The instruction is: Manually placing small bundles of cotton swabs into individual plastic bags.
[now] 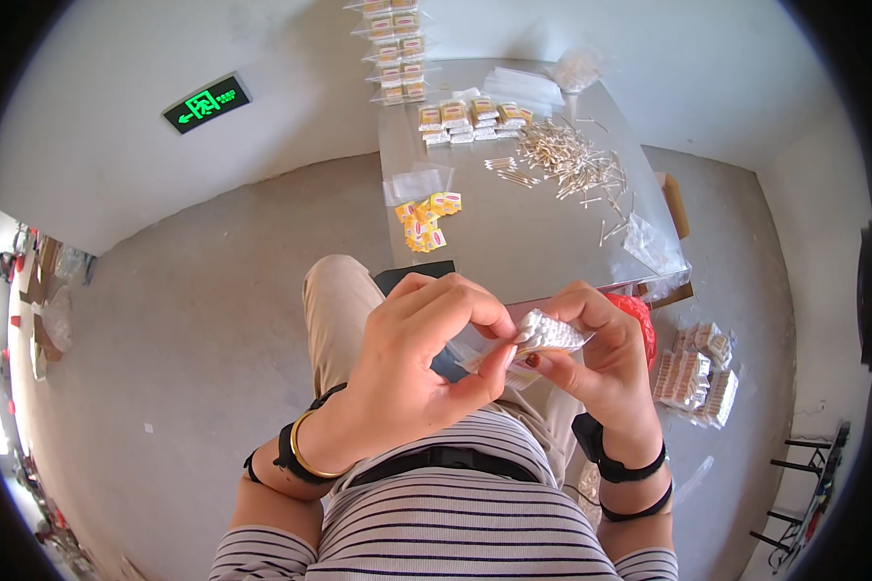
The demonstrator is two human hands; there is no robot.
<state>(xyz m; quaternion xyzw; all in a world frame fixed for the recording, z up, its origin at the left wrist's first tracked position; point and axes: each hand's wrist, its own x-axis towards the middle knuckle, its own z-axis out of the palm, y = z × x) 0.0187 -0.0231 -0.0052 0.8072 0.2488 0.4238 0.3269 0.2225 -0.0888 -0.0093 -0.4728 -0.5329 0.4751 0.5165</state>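
Both hands come together in front of my lap, around a clear plastic bag of cotton swabs [552, 332] whose white tips show bunched together. My left hand [426, 339] pinches the bag's clear edge between thumb and fingers. On the other side, my right hand [601, 353] grips the filled part, its thumb below and fingers above. Part of the bag's lower side is hidden behind the fingers.
A metal table [513, 232] stands ahead, bearing a heap of loose cotton swabs [567, 155], yellow cards [422, 221], clear bags [417, 184] and stacked filled packs [470, 119]. More packs [693, 378] lie on the floor at right, beside a red bag [638, 320].
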